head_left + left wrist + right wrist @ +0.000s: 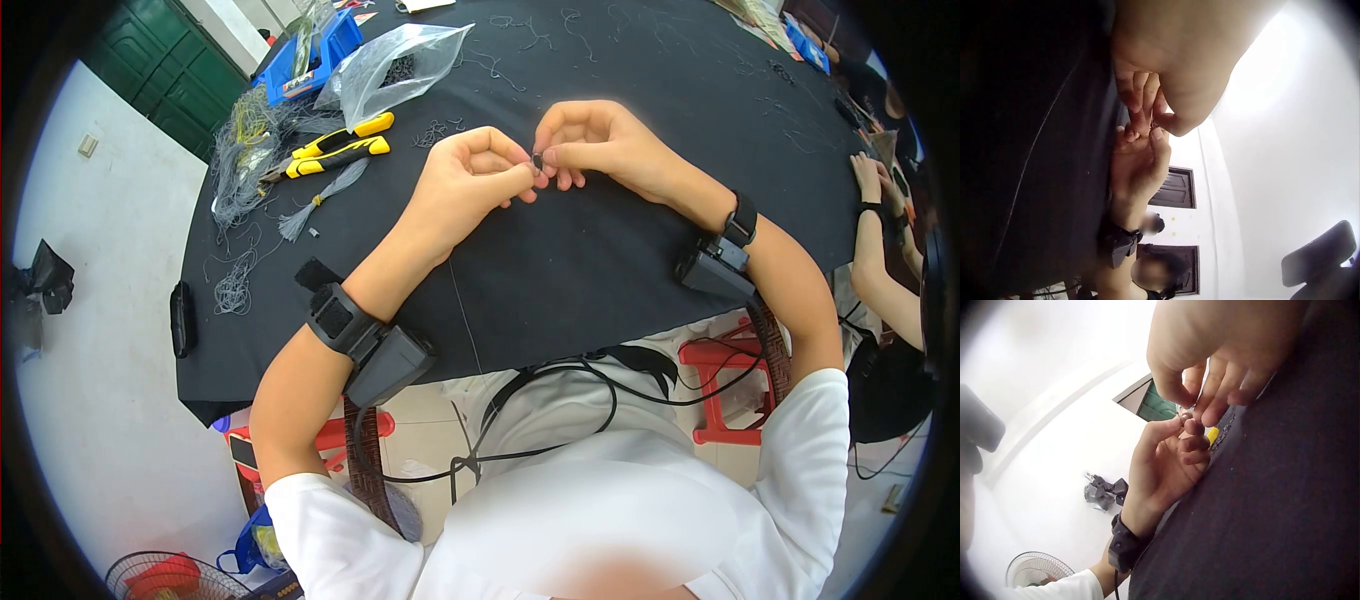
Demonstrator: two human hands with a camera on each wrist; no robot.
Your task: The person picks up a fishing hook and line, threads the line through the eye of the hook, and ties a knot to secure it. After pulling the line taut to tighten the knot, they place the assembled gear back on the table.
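Observation:
Both hands meet above the black cloth, fingertips almost touching. Between them is a small dark metallic piece (538, 160), seen as a shiny rounded bit (1186, 416) in the right wrist view. The left hand (478, 178) pinches at it with thumb and forefinger, its other fingers bent. The right hand (606, 150) pinches it from the other side between thumb and forefinger. In the left wrist view the piece is mostly hidden by the fingertips. A thin pale thread (463, 305) runs down the cloth below the left hand.
Yellow-handled pliers (340, 156), a tied grey thread bundle (318, 202) and tangled threads (240, 165) lie left. Behind them are a clear plastic bag (400, 75) and a blue bin (315, 60). Small dark pieces (436, 132) sit beyond the left hand. Another person's arm (880, 250) is at right.

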